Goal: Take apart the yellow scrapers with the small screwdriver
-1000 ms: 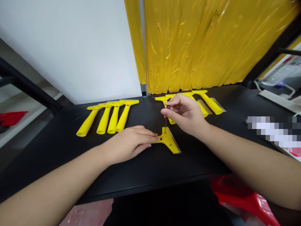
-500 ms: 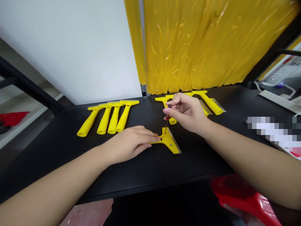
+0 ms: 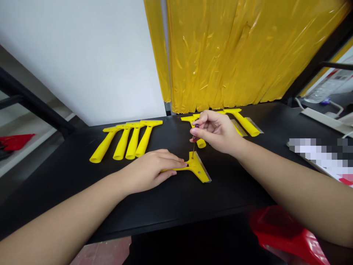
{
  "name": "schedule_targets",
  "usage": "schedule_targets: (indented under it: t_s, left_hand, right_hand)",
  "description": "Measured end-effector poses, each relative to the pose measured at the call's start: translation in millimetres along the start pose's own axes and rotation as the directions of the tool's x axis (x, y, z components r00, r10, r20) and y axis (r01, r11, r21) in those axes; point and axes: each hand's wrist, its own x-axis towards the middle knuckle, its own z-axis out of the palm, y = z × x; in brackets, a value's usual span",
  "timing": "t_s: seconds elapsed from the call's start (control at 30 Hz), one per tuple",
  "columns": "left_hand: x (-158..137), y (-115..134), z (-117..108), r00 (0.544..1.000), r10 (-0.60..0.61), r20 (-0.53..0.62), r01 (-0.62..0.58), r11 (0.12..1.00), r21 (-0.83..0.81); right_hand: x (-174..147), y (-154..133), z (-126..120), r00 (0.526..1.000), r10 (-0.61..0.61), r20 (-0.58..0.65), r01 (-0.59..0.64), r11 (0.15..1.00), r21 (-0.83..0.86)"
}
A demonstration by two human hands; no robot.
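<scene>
A yellow scraper with a clear-edged blade lies flat on the black table, its head pointing right. My left hand is closed over its handle and holds it down; most of the handle is hidden under the palm. Between thumb and fingertips, my right hand pinches a small screwdriver with a dark red handle. The screwdriver stands nearly upright, and its thin shaft reaches the upper screw on the scraper's head. A second screw shows lower on the same head.
Several yellow scrapers lie in a row at the back left. More scrapers lie behind my right hand, some partly covered. A white panel and yellow plastic sheeting stand behind the black table. A red object is below its front edge.
Both hands keep their hold, and the screwdriver stays on the same screw. The right fingers have shifted only slightly on its handle; the whole view has moved a little.
</scene>
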Motion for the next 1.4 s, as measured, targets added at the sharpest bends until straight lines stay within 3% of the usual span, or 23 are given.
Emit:
schedule_targets:
  t_s: [0.17,0.37,0.6,0.77,0.93,1.07,1.2,1.4]
  left_hand:
    - [0.9,1.0,0.1,1.000,-0.014,0.005,0.014,1.000,-0.015]
    - [1.8,2.0,-1.1,1.000,-0.008,0.016,0.008,1.000,-0.007]
    - [2.1,3.5,-1.0,1.000,-0.005,0.016,0.005,1.000,-0.005]
    - [2.2,4.0,0.3,1.000,-0.014,0.010,0.014,1.000,-0.006]
    - [2.7,5.0,0.7,1.000,-0.005,-0.011,0.005,1.000,-0.006]
    - [2.9,5.2,0.6,1.000,0.002,-0.013,-0.002,1.000,-0.002]
    - [2.7,4.9,0.4,1.000,-0.010,-0.001,0.010,1.000,0.007]
    - [2.7,4.5,0.8,1.000,-0.015,-0.010,0.015,1.000,-0.002]
  right_hand:
    - [0.2,0.7,-2.5,1.000,0.004,0.027,-0.004,1.000,0.025]
    - [-3.3,0.7,-0.5,0.986,0.022,0.165,-0.027,0.999,0.026]
    - [-5.3,8.5,4.4,0.993,0.030,0.113,-0.059,0.965,0.257]
    - [-4.1,6.7,3.4,0.995,0.088,0.056,-0.101,0.950,0.297]
    - [-3.7,-5.7,6.2,0.944,0.254,0.211,-0.320,0.860,0.398]
    - [-8.8,-11.2,23.5,0.950,0.257,0.178,-0.312,0.786,0.533]
    - [-11.2,-6.6,26.2,0.963,0.227,0.143,-0.268,0.831,0.487]
    - [-5.0,-3.8,15.9,0.939,0.282,0.196,-0.340,0.836,0.431]
